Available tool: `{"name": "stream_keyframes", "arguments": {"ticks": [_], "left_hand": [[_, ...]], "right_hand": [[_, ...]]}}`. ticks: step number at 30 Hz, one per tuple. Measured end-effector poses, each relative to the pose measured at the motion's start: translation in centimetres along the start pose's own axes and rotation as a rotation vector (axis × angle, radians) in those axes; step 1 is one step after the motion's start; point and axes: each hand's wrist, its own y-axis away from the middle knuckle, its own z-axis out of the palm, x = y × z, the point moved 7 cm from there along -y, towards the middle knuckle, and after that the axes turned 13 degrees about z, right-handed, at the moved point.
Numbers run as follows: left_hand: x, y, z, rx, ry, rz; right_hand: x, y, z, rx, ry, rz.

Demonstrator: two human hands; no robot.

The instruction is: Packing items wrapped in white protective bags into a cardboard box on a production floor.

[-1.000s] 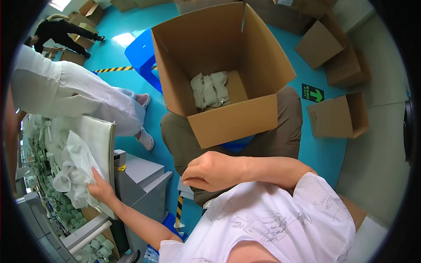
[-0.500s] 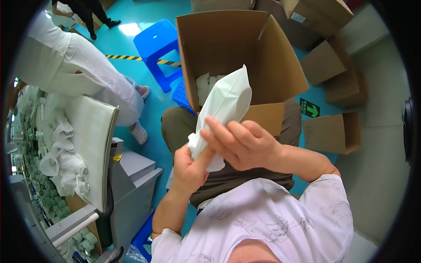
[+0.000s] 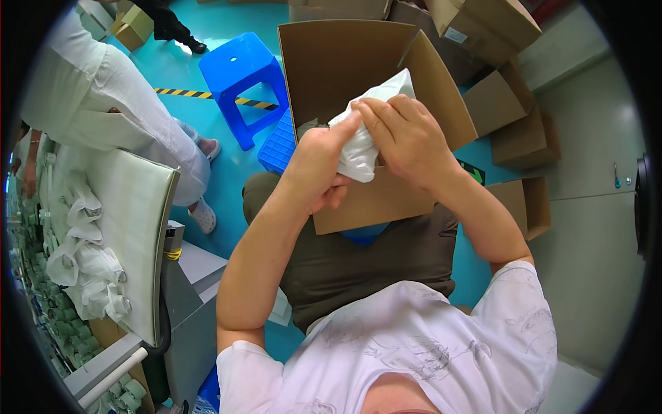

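A white plastic bag (image 3: 357,156), folded into a narrow packet, is held over the near side of a large open cardboard box (image 3: 338,65). My left hand (image 3: 318,162) grips the bag's left side, thumb pressed on it and fingers curled beneath. From the right, my right hand (image 3: 403,134) lies over the bag with its fingers bent around it. What is inside the bag cannot be seen. Whitish packets (image 3: 308,127) show in part at the bottom left of the box; my hands and the bag hide the rest.
Left of the box stand a blue stool (image 3: 241,62) and a blue plastic crate (image 3: 278,146). White fabric pieces (image 3: 93,255) lie on a padded board (image 3: 141,207) beside a person in white (image 3: 131,103). More cardboard boxes (image 3: 496,103) are on the right.
Both hands have moved forward with the bag, from above my lap to over the box. The bag is now more compact, and my right hand wraps further over it.
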Motion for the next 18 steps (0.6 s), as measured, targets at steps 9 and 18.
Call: {"name": "stream_keyframes", "arguments": {"ticks": [9, 18], "left_hand": [[4.2, 9.4, -2.2, 0.188, -0.252, 0.646], [10.0, 20.1, -21.1, 0.932, -1.763, 0.793]], "right_hand": [[7.8, 0.0, 15.5, -0.757, -0.184, 0.619], [10.4, 12.9, 41.9, -1.536, -0.161, 0.908]]}}
